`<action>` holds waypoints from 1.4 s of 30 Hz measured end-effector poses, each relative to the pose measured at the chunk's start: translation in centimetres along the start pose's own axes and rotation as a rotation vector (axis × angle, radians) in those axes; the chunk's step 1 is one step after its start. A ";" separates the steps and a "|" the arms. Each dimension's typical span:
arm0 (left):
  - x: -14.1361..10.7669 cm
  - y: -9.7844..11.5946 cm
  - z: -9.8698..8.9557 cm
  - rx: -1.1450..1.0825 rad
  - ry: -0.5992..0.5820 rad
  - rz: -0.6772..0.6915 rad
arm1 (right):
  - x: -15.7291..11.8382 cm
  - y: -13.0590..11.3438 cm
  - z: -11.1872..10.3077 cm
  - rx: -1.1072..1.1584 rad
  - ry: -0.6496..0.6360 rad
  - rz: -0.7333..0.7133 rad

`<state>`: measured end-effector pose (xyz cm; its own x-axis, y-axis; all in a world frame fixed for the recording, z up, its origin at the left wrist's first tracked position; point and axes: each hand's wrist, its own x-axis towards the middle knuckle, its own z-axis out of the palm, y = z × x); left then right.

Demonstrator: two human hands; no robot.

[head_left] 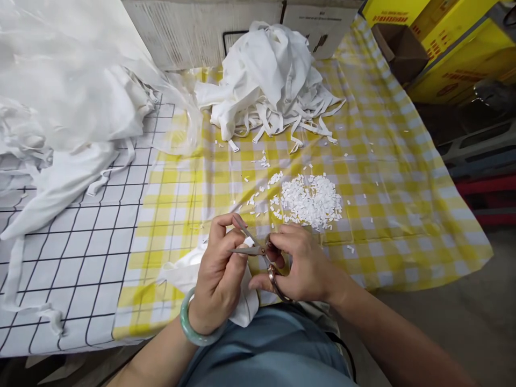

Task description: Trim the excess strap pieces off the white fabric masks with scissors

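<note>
My right hand [300, 263] has its fingers in the handles of metal scissors [264, 251]. The scissor blades are apart and point left, toward the fingertips of my left hand [221, 274]. My left hand, with a green bangle [188, 322] at its wrist, is closed on a white cloth piece [185, 270]; a small white end of it shows between the blades. The cloth hangs below my left hand to the table's front edge. Beyond my hands, small white clippings [312, 201] lie in a pile.
A heap of white strapped cloth pieces [274, 70] lies at the back, before a cardboard box [201, 32]. More white cloth [60, 183] and clear plastic cover the left side. A yellow checked cloth [391, 188] covers the table; yellow boxes [459, 64] stand at the back right.
</note>
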<state>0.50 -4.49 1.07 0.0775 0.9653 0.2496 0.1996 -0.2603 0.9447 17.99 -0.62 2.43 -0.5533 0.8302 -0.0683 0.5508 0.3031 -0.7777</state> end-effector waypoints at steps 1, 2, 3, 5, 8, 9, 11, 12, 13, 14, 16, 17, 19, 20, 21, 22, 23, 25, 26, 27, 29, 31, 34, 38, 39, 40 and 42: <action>0.0 0.0 0.0 -0.004 0.000 0.005 | 0.0 0.0 0.0 -0.002 0.002 0.002; -0.1 0.0 0.0 -0.009 0.003 0.008 | -0.1 0.0 0.0 -0.004 0.003 0.004; -0.1 0.0 0.1 -0.014 0.005 0.012 | -0.1 0.0 0.1 -0.007 0.001 0.007; -0.2 0.0 0.1 -0.018 0.010 0.015 | -0.3 0.0 0.1 -0.012 -0.004 0.011; -0.3 -0.1 0.2 -0.030 0.018 0.002 | -0.5 0.1 0.3 -0.015 0.005 0.014; -0.3 -0.1 0.3 -0.034 0.020 -0.005 | -0.5 0.2 0.3 -0.014 0.011 0.015; -0.3 -0.2 0.4 -0.040 0.023 -0.012 | -0.6 0.4 0.4 -0.015 0.032 0.012; -0.3 -0.2 0.5 -0.038 0.025 -0.013 | -0.6 0.5 0.4 -0.017 0.043 0.007; -0.3 -0.2 0.5 -0.033 0.023 -0.011 | -0.7 0.6 0.4 -0.019 0.056 0.001; -0.2 -0.2 0.6 -0.026 0.019 -0.011 | -0.8 0.7 0.3 -0.022 0.068 0.000; 0.0 -0.2 0.8 -0.009 -0.001 -0.009 | -1.1 0.9 0.2 -0.022 0.078 0.015; 0.2 -0.2 0.9 0.000 -0.016 -0.011 | -1.3 1.0 0.2 -0.018 0.078 0.030; 0.6 -0.2 1.2 0.020 -0.052 -0.015 | -1.8 1.3 0.2 -0.007 0.079 0.075; 0.8 -0.3 1.5 0.028 -0.068 -0.020 | -2.1 1.5 0.3 -0.004 0.082 0.108; 1.0 -0.4 1.7 0.033 -0.087 -0.024 | -2.3 1.7 0.3 -0.001 0.087 0.154; 1.1 -0.5 2.0 0.034 -0.103 -0.030 | -2.6 1.9 0.4 0.007 0.087 0.212; 1.3 -0.5 2.2 0.032 -0.118 -0.039 | -2.8 2.1 0.4 0.028 0.077 0.277; 1.5 -0.5 2.3 0.024 -0.135 -0.058 | -3.2 2.3 0.2 0.123 0.061 0.400; 1.6 -0.4 2.1 0.023 -0.141 -0.068 | -3.4 2.4 0.0 0.177 0.067 0.439; 1.5 -0.3 1.5 0.027 -0.147 -0.076 | -3.5 2.4 -0.3 0.213 0.087 0.451; 1.1 0.0 -0.5 0.068 -0.148 -0.080 | -3.6 2.0 -0.6 0.209 0.148 0.395; -0.3 0.0 -3.3 0.193 -0.115 -0.079 | -3.7 1.2 0.0 0.145 0.137 0.274; -4.0 -0.5 -7.2 0.451 -0.101 -0.101 | -3.7 -0.5 2.9 0.076 -0.017 0.093; -7.8 -0.7 -8.9 0.505 -0.233 -0.059 | -3.2 -3.3 6.9 0.073 -0.200 -0.010; -7.5 -0.3 -8.9 0.474 -0.243 -0.045 | -2.7 -3.9 7.1 0.133 -0.206 -0.017; -6.7 0.4 -8.7 0.442 -0.232 -0.035 | -1.9 -4.6 6.8 0.213 -0.185 -0.025; -3.0 2.3 -8.5 0.398 -0.175 0.002 | 0.6 -5.7 4.8 0.368 -0.071 -0.052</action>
<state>-7.60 -7.79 4.36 0.2356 0.9553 0.1788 0.5575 -0.2836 0.7803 11.51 -4.06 3.79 -0.6238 0.7795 -0.0565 0.2666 0.1442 -0.9529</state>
